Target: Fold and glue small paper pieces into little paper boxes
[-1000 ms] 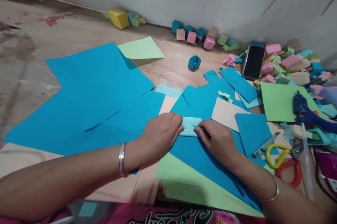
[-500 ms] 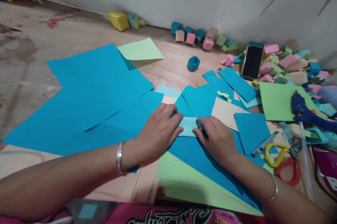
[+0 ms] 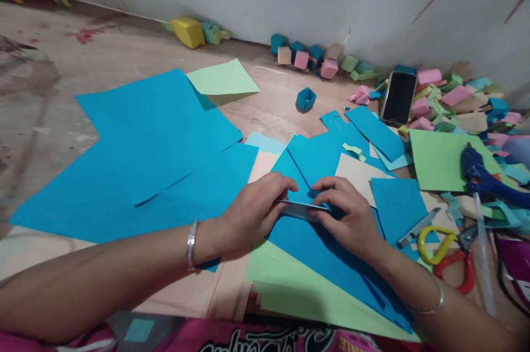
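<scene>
A small folded light-blue paper piece (image 3: 300, 210) is held up on its edge between both hands, just above a pile of blue sheets (image 3: 314, 164). My left hand (image 3: 252, 211) pinches its left end, fingers curled. My right hand (image 3: 345, 214) grips its right end, fingers bent over the top. A silver bangle sits on each wrist. Large blue sheets (image 3: 144, 142) spread to the left of my hands, and a light-green sheet (image 3: 290, 286) lies under them near me.
A phone (image 3: 398, 97) leans among coloured paper cubes (image 3: 329, 68) and scraps by the wall. A blue glue gun (image 3: 476, 172), scissors with yellow and red handles (image 3: 445, 255) and a green sheet (image 3: 439, 159) lie at the right. A small blue paper box (image 3: 306, 99) sits on the wooden floor.
The folded paper piece lay flat under my fingers before; it is now lifted and turned onto its edge between both hands. My right hand's fingers have come up over it.
</scene>
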The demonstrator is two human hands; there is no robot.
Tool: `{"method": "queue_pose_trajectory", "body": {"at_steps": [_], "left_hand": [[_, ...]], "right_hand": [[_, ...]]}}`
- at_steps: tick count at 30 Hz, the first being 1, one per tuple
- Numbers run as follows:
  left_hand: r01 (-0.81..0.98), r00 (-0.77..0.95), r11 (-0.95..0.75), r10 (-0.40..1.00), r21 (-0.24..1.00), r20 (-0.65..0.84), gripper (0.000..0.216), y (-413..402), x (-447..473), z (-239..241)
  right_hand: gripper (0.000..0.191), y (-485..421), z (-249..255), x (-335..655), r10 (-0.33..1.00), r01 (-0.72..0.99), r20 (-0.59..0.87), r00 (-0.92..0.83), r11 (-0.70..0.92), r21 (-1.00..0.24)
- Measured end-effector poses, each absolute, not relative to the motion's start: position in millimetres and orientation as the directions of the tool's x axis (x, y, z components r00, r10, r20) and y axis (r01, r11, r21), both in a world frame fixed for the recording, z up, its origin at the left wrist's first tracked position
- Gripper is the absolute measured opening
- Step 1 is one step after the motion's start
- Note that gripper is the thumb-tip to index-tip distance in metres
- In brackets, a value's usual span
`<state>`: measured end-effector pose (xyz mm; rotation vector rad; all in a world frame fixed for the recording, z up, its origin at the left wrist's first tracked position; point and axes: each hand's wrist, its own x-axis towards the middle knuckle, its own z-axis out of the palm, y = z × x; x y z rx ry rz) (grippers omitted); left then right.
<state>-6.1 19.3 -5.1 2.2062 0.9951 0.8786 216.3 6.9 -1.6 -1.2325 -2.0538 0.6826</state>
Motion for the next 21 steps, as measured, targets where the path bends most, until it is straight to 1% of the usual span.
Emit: {"method": "queue_pose_trajectory", "body": {"at_steps": [2,3,4,6,8,10,13,15,18,21], "left_hand": [[0.398,0.435,-0.531,0.827,0.748,0.355,0.017,19.3,-5.0,-0.8],[0.387,0.391,-0.473,0.862,0.792,0.323,0.017,19.6,-4.1,1.2],[0.367,0.357,-0.383,0.9,0.848,0.252,0.021,20.0,-3.1,3.0],[0.283,0.348,-0.121,0.937,0.951,0.015,0.025,20.8,-0.6,5.9],[0.201,0.396,0.136,0.895,0.97,-0.207,0.02,21.1,2.2,7.9],[0.162,0.41,0.269,0.857,0.949,-0.313,0.018,20.8,4.5,9.1],[0.157,0.371,0.306,0.863,0.939,-0.343,0.016,19.4,6.2,9.5],[0.156,0.357,0.307,0.869,0.939,-0.343,0.017,18.3,6.4,9.3],[0.136,0.35,0.297,0.878,0.945,-0.326,0.018,17.1,6.1,9.5],[0.111,0.385,0.356,0.845,0.928,-0.371,0.023,16.6,6.6,11.2]], "right_hand": [[0.006,3.9,1.1,216.0,0.941,0.505,0.157,-0.3,0.296,-0.811],[0.006,2.3,1.8,216.1,0.958,0.484,0.097,-0.271,0.223,-0.846],[0.007,0.9,2.0,216.4,0.969,0.468,0.049,-0.243,0.161,-0.869],[0.01,-0.9,1.4,217.3,0.98,0.429,0.001,-0.198,0.088,-0.899],[0.013,-1.1,0.1,217.9,0.985,0.365,-0.034,-0.168,0.03,-0.931],[0.016,-0.3,-0.5,217.1,0.98,0.277,-0.119,-0.158,-0.072,-0.958],[0.026,1.2,1.6,213.0,0.938,0.14,-0.278,-0.208,-0.252,-0.957],[0.03,1.4,4.0,209.8,0.917,0.107,-0.325,-0.231,-0.308,-0.945],[0.028,0.2,5.6,207.4,0.93,0.145,-0.302,-0.211,-0.276,-0.95],[0.024,-2.0,4.3,208.3,0.951,0.194,-0.247,-0.188,-0.211,-0.958]]}}
